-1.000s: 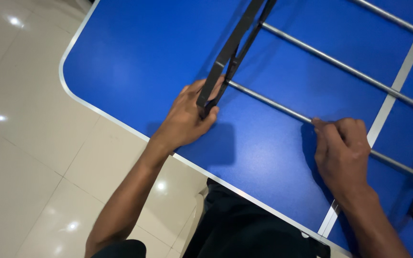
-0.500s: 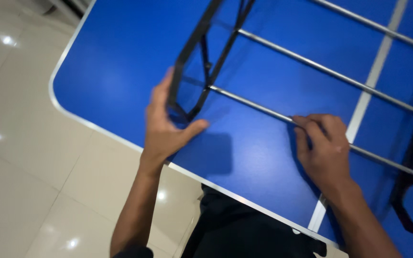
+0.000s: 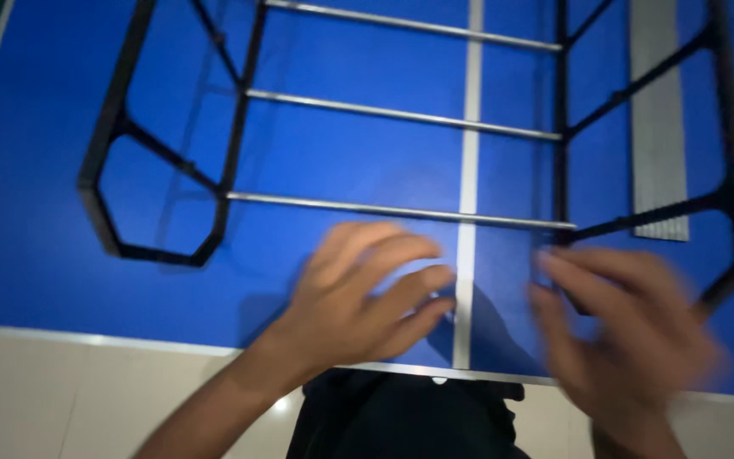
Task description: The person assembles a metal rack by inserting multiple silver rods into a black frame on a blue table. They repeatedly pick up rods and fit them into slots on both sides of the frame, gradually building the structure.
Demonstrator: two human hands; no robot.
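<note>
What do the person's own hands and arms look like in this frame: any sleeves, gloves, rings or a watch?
Both are bare. The left hand has no glove and no ring that shows, and its forearm is uncovered down to the frame edge, with no sleeve or watch. The right hand is also ungloved, but motion blur smears it, so small jewellery cannot be ruled out. Dark clothing shows below.

In front of me is a flat blue table (image 3: 36,255) with a thin white edge line and a white stripe (image 3: 467,280) running down its middle, straight toward my body. On it lies a rack made of black angular metal end frames (image 3: 112,127) joined by three silver metal rods (image 3: 384,209) that cross the stripe. A pale grey ribbed strip (image 3: 657,110) lies flat on the top at the far right, partly under the rack's right frame. Below the near edge is pale glossy tiled floor (image 3: 61,399).
</note>
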